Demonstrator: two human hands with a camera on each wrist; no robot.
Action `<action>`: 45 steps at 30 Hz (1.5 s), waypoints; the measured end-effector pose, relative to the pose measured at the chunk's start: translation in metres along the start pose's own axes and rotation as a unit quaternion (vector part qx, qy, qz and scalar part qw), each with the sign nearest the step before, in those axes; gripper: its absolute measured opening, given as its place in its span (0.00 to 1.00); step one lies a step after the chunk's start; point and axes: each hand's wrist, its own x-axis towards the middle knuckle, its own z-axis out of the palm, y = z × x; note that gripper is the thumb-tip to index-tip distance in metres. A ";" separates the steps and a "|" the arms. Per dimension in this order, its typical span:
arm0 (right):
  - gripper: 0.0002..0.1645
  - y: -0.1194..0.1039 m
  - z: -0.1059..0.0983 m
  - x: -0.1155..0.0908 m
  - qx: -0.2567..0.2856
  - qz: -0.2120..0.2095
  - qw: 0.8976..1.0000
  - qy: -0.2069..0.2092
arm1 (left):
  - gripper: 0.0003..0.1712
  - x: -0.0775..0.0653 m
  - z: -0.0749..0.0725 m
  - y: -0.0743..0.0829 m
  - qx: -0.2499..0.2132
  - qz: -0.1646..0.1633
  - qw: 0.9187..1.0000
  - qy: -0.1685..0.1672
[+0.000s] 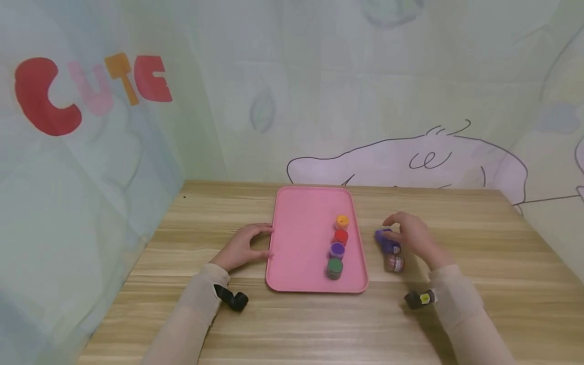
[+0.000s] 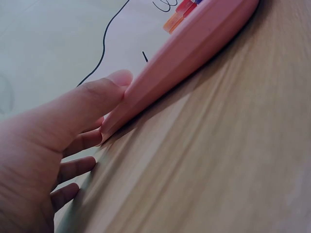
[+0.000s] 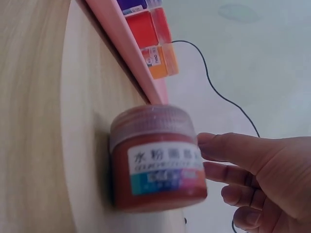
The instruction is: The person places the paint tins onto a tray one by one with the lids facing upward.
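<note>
My left hand (image 1: 242,247) is at the left side of the pink tray (image 1: 298,238), thumb and fingertips spread apart along its rim. In the left wrist view the thumb (image 2: 119,80) touches the tray wall. My right hand (image 1: 412,235) reaches over purple paint jars (image 1: 391,247) right of the tray, with a gap showing between thumb and index finger. A brown paint jar (image 1: 395,263) lies just in front of them. Seen from the right wrist, this reddish-brown jar (image 3: 158,160) stands close before the camera and hides the thumb tip and purple jars.
Along the tray's right side stand an orange jar (image 1: 342,222), a red jar (image 1: 340,236), a purple-lidded jar (image 1: 337,250) and a green jar (image 1: 335,268) in a row. The wooden table (image 1: 319,324) meets a printed cloth backdrop (image 1: 255,91) at the back.
</note>
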 end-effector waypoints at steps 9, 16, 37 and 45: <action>0.15 0.006 -0.002 -0.001 -0.002 -0.011 1.000 0.001 | 0.36 -0.002 0.000 -0.003 -0.002 -0.002 1.000 0.004; 0.15 0.005 -0.002 0.004 0.014 -0.019 1.000 -0.018 | 0.36 -0.003 -0.003 -0.003 0.001 -0.010 1.000 0.002; 0.21 0.011 0.004 0.015 0.036 0.006 0.997 -0.070 | 0.35 -0.001 -0.003 -0.004 -0.005 -0.003 1.000 0.003; 0.20 0.015 0.005 0.012 0.041 0.013 0.997 -0.058 | 0.35 0.000 -0.002 -0.002 0.001 0.001 1.000 0.001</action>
